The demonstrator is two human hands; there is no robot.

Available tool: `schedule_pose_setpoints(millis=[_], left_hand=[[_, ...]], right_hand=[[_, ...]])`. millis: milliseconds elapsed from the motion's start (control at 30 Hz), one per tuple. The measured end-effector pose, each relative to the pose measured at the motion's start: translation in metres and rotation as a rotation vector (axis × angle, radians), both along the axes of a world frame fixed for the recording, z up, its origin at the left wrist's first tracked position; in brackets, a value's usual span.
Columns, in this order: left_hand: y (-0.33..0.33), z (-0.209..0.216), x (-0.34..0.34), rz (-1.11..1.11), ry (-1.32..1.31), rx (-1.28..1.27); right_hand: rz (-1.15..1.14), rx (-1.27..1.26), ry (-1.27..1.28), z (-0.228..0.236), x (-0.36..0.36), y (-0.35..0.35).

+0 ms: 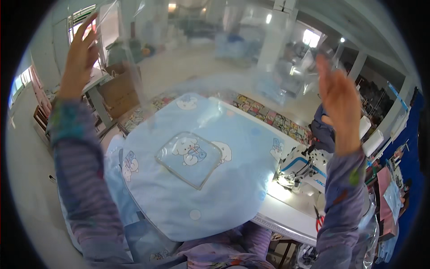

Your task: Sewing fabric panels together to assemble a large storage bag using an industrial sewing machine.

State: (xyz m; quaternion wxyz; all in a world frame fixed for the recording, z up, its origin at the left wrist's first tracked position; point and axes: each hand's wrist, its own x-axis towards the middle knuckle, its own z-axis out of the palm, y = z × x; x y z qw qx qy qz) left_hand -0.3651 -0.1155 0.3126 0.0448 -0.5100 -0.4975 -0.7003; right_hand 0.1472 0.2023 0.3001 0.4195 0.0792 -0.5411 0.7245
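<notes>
A large clear plastic sheet [201, 54] is stretched upright in front of me, between my raised hands. My left hand [80, 58] grips its left side with the fingers pointing up. On the other side my right hand [339, 96], partly blurred, grips it where the plastic bunches up. Below lies a light blue fabric panel [170, 206] with rounded corners and white cartoon puppies, spread flat over the table and towards my lap. Near its middle rests a clear, rounded square piece [209, 172] with a grey rim, and a puppy print shows within it.
A white sewing machine [302, 168] with its lamp lit stands at the right. Red-handled scissors [319, 221] lie on the table near my right forearm. Colourful patterned cloth [268, 112] runs along the far side. A cardboard box [118, 92] stands beyond at the left.
</notes>
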Motion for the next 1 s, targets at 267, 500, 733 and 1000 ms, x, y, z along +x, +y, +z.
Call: schedule_pose_setpoints(millis=[267, 500, 733, 1000], left_hand=[[-0.162, -0.233, 0.035, 0.15, -0.03, -1.115], [-0.137, -0.324, 0.069, 0.73, 0.373, -1.312], [0.141, -0.378, 0.248, 0.165, 0.732, -0.677], [0.279, -0.378, 0.346, 0.008, 0.902, -1.091]], right_hand=[[-0.231, -0.54, -0.593, -0.244, 0.034, -0.158], [-0.115, -0.737, -0.766, -0.366, 0.051, -0.248], [-0.303, -0.661, -0.77, -0.442, 0.037, -0.277], [-0.564, 0.062, -1.095, -0.462, 0.074, -0.253]])
